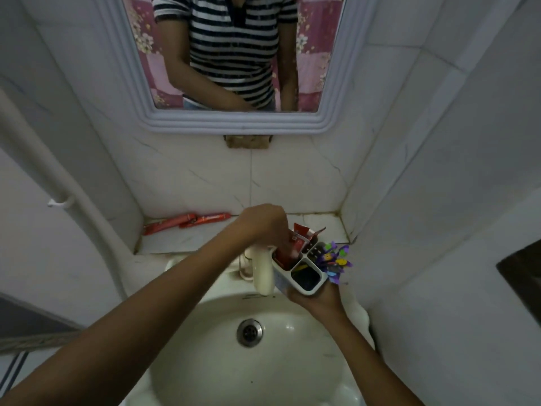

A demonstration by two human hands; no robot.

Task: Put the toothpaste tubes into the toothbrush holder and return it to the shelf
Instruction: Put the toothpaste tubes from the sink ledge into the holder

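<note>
Right of centre in the frame, the right hand is cupping the white toothbrush holder from beneath, fingers curled around its base, holding it above the back rim of the sink, just beside the pale tap. The left hand is reaching in from the lower left, fingers bunched and pinching a red toothpaste tube that is standing in the holder's rear compartment. More red tube ends are sticking up beside it. Colourful toothbrushes are fanning out of the compartment on the right, while the front compartment is looking dark inside. On the tiled shelf behind the sink, left of centre, two more red toothpaste tubes are lying flat against the wall. A mirror is hanging at the top.
</note>
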